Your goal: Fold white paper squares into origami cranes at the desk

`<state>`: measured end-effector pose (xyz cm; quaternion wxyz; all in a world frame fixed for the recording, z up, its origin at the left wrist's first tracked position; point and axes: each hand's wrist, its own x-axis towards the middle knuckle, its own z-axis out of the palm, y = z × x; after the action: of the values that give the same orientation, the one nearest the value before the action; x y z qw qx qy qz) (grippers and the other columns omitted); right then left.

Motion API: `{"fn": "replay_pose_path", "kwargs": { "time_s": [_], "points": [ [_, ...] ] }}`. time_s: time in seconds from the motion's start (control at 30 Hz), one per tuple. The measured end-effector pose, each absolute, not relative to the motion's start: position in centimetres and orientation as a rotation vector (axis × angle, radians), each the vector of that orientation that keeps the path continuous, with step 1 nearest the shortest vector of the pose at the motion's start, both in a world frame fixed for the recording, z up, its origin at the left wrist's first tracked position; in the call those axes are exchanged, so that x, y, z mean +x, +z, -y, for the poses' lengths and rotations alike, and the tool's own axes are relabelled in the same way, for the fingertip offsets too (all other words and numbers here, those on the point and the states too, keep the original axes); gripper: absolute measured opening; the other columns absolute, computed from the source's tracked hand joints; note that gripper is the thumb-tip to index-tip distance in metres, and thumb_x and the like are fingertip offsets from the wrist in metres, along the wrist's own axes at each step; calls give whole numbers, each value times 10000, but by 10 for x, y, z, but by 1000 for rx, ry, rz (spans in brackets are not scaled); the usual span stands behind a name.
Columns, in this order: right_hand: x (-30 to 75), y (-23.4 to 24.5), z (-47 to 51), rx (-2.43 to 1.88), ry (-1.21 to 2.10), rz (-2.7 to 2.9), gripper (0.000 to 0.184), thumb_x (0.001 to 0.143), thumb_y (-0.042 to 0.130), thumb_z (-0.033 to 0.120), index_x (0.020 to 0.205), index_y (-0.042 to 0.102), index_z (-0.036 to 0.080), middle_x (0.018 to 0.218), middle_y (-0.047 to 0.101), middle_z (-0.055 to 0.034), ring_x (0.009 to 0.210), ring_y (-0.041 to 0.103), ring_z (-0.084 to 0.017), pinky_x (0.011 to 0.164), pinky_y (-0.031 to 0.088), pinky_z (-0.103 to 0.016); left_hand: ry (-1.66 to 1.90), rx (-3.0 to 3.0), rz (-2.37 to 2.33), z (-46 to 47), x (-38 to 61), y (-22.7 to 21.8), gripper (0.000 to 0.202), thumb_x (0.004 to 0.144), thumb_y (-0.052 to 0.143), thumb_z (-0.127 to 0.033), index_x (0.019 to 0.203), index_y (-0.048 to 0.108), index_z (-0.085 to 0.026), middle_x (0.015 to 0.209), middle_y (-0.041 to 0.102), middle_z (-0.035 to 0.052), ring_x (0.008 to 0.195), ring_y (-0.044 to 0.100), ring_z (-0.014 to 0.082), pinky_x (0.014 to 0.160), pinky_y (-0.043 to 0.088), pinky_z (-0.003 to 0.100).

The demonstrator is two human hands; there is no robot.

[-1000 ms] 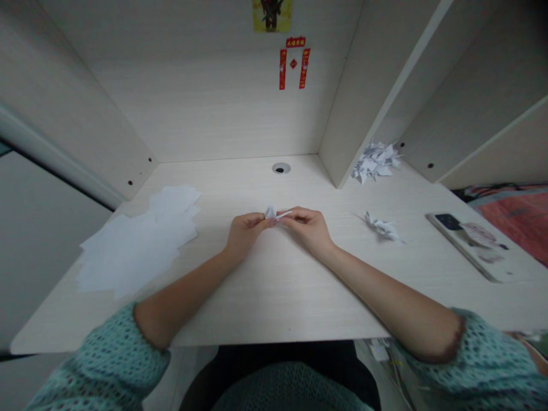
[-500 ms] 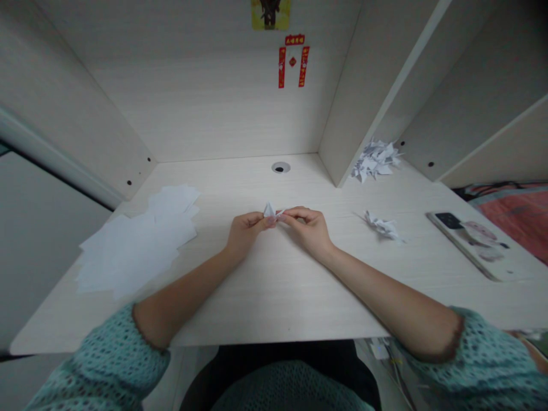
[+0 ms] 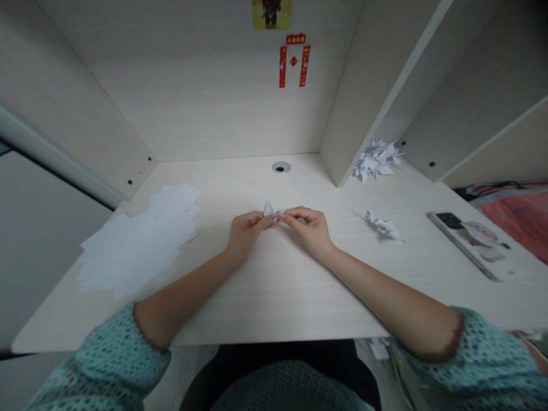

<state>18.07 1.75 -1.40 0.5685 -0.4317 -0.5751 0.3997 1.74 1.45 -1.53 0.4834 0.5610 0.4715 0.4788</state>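
Pinching a small folded paper (image 3: 269, 209) between them, both hands meet near the middle of the pale wooden surface (image 3: 274, 291). The left hand (image 3: 244, 228) has its fingertips closed on the paper's left side, and the right hand (image 3: 309, 227) has its thumb and forefinger pressed together on the right side. The two sets of fingertips almost touch. A white point of the paper sticks up just above the fingers; the rest is hidden in the grip, and I cannot tell whether it rests on the surface or is held slightly above it. Both forearms are bare, with knitted teal sleeves (image 3: 111, 365) pushed up near the elbows.

From the hands, a loose spread of flat white sheets (image 3: 132, 245) lies at about nine o'clock, well apart from them and reaching toward the surface's left edge. At three o'clock, near but not touching the right hand, lies one finished folded paper figure (image 3: 382, 225). Farther out in the same direction a phone (image 3: 468, 242) lies flat, close to the right edge. At about two o'clock a heap of folded paper figures (image 3: 375, 160) sits behind an upright divider panel (image 3: 342, 131), against the back corner there. At twelve o'clock a round cable hole (image 3: 281, 166) is cut into the surface near the back wall. Higher on that wall hang small red paper strips (image 3: 293, 60), and above them a yellow picture (image 3: 272, 12) is cut off by the top edge of the view.
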Motion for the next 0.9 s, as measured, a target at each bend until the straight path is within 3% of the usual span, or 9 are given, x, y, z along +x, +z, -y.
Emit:
{"fn": "replay_pose_path", "kwargs": {
  "time_s": [0.57,0.7,0.9],
  "points": [
    [175,-18,-16,-1005,1131,1235,158,703,713,358,698,721,200,748,729,-38,688,645,-180,678,482,-313,1244,1330,-1203,-9,22,-10,301,731,670,-452,721,699,-152,741,710,38,744,647,167,736,479,275],
    [181,-15,-18,-1046,897,1407,138,731,699,338,726,725,203,742,720,-34,692,620,-167,683,465,-305,1245,1339,-1246,-11,21,-9,321,729,666,-471,710,689,-152,697,706,36,715,652,167,694,466,261],
    [193,-7,-22,-929,482,1674,223,799,659,277,1017,699,253,833,699,-33,778,619,-173,764,481,-340,1225,1329,-1251,-13,20,-11,333,730,655,-495,715,691,-164,686,712,36,673,637,154,666,447,256]
  ]
}}
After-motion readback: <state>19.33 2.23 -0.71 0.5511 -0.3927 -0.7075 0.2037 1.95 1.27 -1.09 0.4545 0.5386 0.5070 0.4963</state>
